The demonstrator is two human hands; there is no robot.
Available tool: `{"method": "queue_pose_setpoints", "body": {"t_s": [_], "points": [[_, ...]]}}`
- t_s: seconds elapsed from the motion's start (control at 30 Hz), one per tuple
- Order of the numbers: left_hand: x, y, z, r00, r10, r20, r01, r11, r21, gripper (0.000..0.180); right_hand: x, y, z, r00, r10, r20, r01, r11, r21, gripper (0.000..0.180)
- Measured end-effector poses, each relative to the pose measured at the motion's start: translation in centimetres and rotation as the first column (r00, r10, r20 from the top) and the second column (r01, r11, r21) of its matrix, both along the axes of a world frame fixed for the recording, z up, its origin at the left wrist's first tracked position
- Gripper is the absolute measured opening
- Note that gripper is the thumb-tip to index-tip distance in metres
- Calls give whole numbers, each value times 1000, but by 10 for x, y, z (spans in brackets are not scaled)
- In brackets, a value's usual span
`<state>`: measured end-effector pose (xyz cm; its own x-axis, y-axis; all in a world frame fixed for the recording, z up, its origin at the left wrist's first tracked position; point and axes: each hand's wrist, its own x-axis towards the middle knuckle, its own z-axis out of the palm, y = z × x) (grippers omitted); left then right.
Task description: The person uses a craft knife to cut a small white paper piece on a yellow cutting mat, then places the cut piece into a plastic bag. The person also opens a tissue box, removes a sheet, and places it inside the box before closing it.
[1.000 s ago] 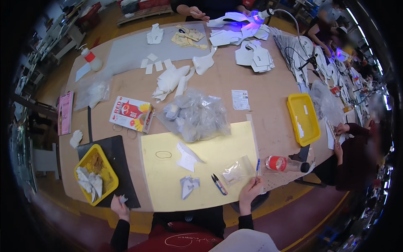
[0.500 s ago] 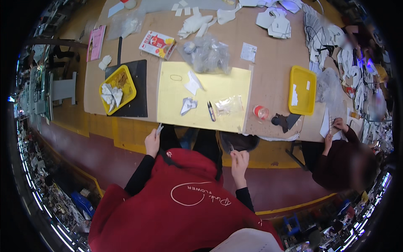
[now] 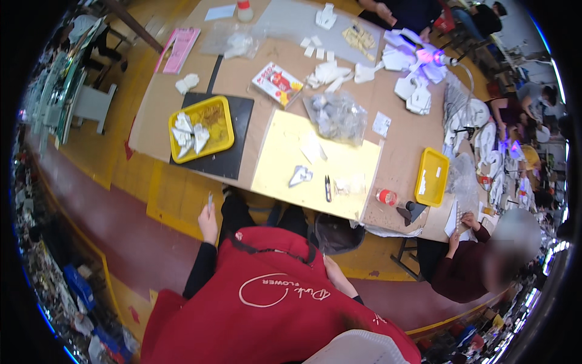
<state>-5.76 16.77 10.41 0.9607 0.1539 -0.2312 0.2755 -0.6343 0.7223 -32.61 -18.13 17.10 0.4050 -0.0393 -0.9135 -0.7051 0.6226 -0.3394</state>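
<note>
Off the table's near edge, my left hand (image 3: 208, 224) is closed round a slender pale grey thing (image 3: 210, 200) whose kind I cannot make out. My right hand (image 3: 332, 270) hangs low beside my red apron (image 3: 273, 321), near a dark bin (image 3: 336, 233); its fingers do not show clearly. On the yellow sheet (image 3: 273, 164) ahead lie a small grey-and-white cut piece (image 3: 301, 175), a white piece (image 3: 311, 148), black-handled thread snips (image 3: 328, 189) and a small clear bag (image 3: 350, 184). Neither hand touches these.
A yellow tray (image 3: 227, 142) with white pieces stands on a black board (image 3: 242, 121). Another yellow tray (image 3: 431, 176), a red-capped bottle (image 3: 387, 197) and a filled plastic bag (image 3: 336, 115) are also on the table. A co-worker (image 3: 461, 267) sits at the right; another person (image 3: 406, 12) is across.
My view has turned, and the table appears tilted. My left hand has moved away from the table edge with the grey thing. My right hand has dropped from its pinch toward my side.
</note>
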Motion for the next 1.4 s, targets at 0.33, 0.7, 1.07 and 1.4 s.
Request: {"method": "queue_pose_setpoints", "body": {"t_s": [0.33,0.7,1.07,1.4], "points": [[26,208,-32,971,230,68,-213,956,-201,37,83,139,17,974,197,109,-186,977,-103,37],[211,227,7,973,-31,227,72,982,-174,40,99,242,21,771,634,-57,-480,521,-706,35],[254,-36,63,872,-433,226,485,713,-506,36,89,223,33,777,629,7,-315,398,-862,42],[292,-251,68,840,-454,298,542,667,-511,37,76,58,26,785,619,-41,-495,586,-641,42]]}}
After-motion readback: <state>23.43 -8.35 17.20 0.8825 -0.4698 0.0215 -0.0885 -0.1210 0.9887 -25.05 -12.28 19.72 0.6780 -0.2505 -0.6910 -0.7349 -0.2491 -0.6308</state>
